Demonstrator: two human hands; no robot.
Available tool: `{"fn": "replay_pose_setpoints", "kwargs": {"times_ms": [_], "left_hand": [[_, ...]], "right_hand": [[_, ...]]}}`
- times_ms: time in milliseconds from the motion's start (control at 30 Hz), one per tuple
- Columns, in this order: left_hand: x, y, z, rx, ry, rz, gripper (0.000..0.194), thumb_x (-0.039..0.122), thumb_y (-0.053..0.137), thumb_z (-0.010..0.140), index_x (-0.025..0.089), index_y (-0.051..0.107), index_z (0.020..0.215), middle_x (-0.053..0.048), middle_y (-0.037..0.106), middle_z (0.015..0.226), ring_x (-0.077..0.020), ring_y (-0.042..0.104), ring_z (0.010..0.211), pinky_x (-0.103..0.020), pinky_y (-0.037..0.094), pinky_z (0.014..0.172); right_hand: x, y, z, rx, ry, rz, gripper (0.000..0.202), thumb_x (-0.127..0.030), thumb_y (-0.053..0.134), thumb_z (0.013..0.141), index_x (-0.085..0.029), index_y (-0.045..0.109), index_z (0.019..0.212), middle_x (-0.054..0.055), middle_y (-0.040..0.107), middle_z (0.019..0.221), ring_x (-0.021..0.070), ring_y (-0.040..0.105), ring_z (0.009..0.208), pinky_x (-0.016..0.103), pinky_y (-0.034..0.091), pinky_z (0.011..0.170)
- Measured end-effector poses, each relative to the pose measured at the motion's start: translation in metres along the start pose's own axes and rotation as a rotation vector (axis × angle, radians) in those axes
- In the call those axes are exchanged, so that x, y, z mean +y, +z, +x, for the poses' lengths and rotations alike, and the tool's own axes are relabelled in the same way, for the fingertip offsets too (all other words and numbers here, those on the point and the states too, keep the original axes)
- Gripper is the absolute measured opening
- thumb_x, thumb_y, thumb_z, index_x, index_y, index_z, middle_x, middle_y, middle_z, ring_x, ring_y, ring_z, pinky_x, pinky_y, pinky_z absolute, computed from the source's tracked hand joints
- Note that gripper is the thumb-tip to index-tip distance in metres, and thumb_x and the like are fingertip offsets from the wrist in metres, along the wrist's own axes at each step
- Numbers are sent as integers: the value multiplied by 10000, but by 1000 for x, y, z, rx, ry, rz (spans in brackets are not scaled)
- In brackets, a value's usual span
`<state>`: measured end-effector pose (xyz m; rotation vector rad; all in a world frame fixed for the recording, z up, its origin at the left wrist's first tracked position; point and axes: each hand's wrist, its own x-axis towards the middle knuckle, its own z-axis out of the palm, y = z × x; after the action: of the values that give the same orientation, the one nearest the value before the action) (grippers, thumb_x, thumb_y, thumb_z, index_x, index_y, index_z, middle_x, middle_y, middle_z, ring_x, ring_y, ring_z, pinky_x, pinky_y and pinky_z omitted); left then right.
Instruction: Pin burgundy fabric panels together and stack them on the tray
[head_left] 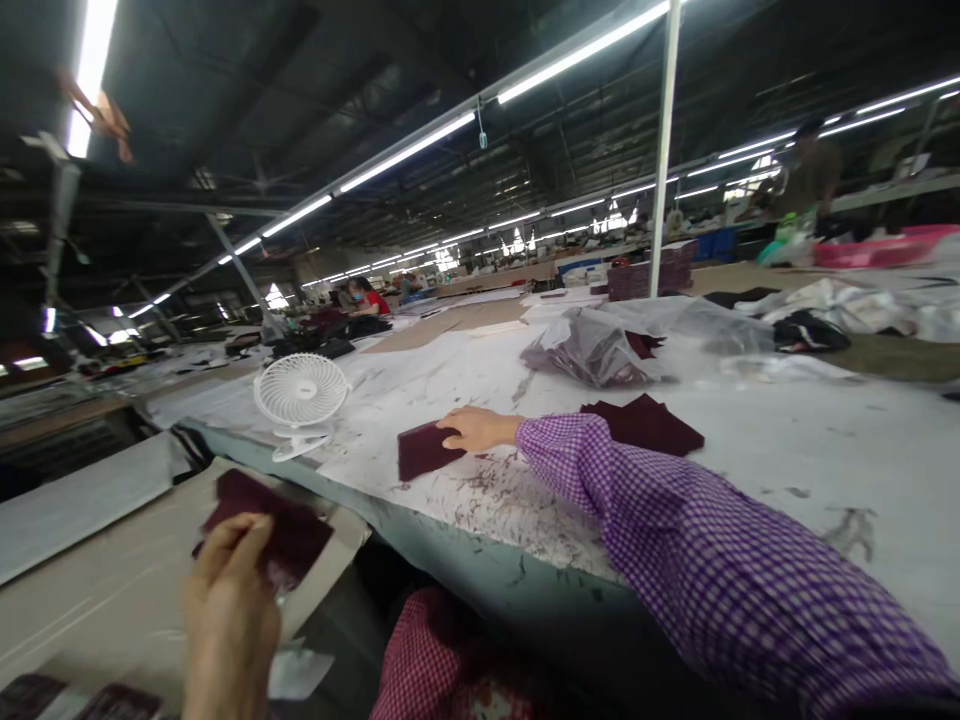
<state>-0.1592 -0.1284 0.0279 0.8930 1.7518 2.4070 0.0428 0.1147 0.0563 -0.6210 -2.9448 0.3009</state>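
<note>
My left hand (232, 600), low at the left, pinches a dark maroon fabric piece (289, 535) between thumb and fingers, over a beige board beside the table. Farther off on the white-covered table, my right hand (480, 430) grips the right end of a neat maroon fabric stack (424, 452), with fingers over its top and edge. Behind my right forearm, in its purple checked sleeve, lies a loose pile of maroon fabric pieces (652, 425), partly covered by the sleeve. The number of layers in my left hand cannot be made out.
A small white fan (302, 395) is clipped to the table's left edge. A clear plastic bag (592, 345) with maroon pieces lies behind the right hand. A thin pole (664, 150) rises from the table. The lower beige board (97, 570) runs alongside. People work in the distance.
</note>
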Motion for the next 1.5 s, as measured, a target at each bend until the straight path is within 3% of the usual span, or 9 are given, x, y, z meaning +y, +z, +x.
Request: {"fn": "replay_pose_setpoints", "kwargs": {"times_ms": [133, 300, 400, 500, 567, 767, 1000, 1233, 1500], "left_hand": [[-7, 61, -63, -397, 23, 164, 152, 320, 638, 716, 191, 573, 765, 7, 574, 799, -136, 546, 745, -239, 450, 686], [9, 106, -129, -884, 318, 356, 98, 204, 466, 837, 205, 550, 785, -66, 600, 1063, -209, 554, 1036, -360, 441, 902], [19, 110, -146, -1010, 435, 435, 146, 149, 413, 863, 208, 544, 832, -78, 603, 1049, -214, 551, 1022, -391, 440, 900], [25, 108, -146, -1117, 464, 459, 127, 193, 444, 882, 212, 567, 857, -78, 618, 1050, -216, 557, 1026, -389, 435, 919], [25, 107, -137, -1114, 419, 439, 123, 270, 477, 892, 217, 588, 904, -75, 633, 1060, -211, 571, 1025, -368, 443, 923], [2, 129, -88, -783, 406, 638, 328, 350, 468, 882, 166, 607, 1115, -114, 634, 1126, -268, 547, 1085, -446, 406, 973], [-10, 175, -80, -933, 110, 770, 261, 271, 574, 823, 148, 700, 1017, -83, 709, 892, -213, 628, 865, -339, 469, 806], [-18, 181, -93, -963, 379, 770, 223, 165, 560, 823, 222, 738, 945, -32, 654, 825, -168, 597, 800, -286, 441, 736], [-23, 176, -95, -1018, 507, 804, 275, 187, 489, 879, 239, 728, 1007, -36, 602, 817, -167, 569, 824, -275, 429, 731]], "right_hand": [[1, -9, -45, -142, 35, 591, 606, -516, 324, 954, -63, 481, 1325, 184, 653, 1127, 179, 662, 893, 284, 512, 774], [2, -19, -110, -286, 256, 989, 907, -729, 284, 856, -66, 209, 1470, 203, 669, 1000, 187, 663, 686, 328, 533, 625], [1, -16, -130, -241, 273, 953, 911, -492, 600, 827, -111, 113, 1496, 127, 657, 986, 131, 620, 630, 273, 512, 594], [2, -7, -135, -154, 279, 880, 878, -176, 655, 765, -104, 159, 1486, 18, 632, 822, 74, 528, 541, 215, 456, 536], [5, -1, -134, -112, 260, 851, 805, -98, 616, 751, -99, 239, 1462, -26, 591, 727, 64, 481, 508, 200, 412, 494], [18, 4, -142, -95, 139, 843, 743, -94, 592, 743, -133, 305, 1427, -57, 538, 681, 73, 484, 523, 200, 374, 488], [17, 1, -152, -40, 86, 647, 667, -113, 593, 766, -154, 369, 1393, -36, 578, 714, 96, 524, 582, 214, 405, 563], [25, 2, -153, 166, 70, -14, 299, -255, 507, 904, -182, 641, 1161, 86, 642, 946, 168, 585, 803, 278, 411, 725], [20, 11, -154, 136, 29, -55, 202, -199, 488, 898, -179, 680, 957, 57, 567, 869, 143, 528, 763, 257, 378, 691]]}}
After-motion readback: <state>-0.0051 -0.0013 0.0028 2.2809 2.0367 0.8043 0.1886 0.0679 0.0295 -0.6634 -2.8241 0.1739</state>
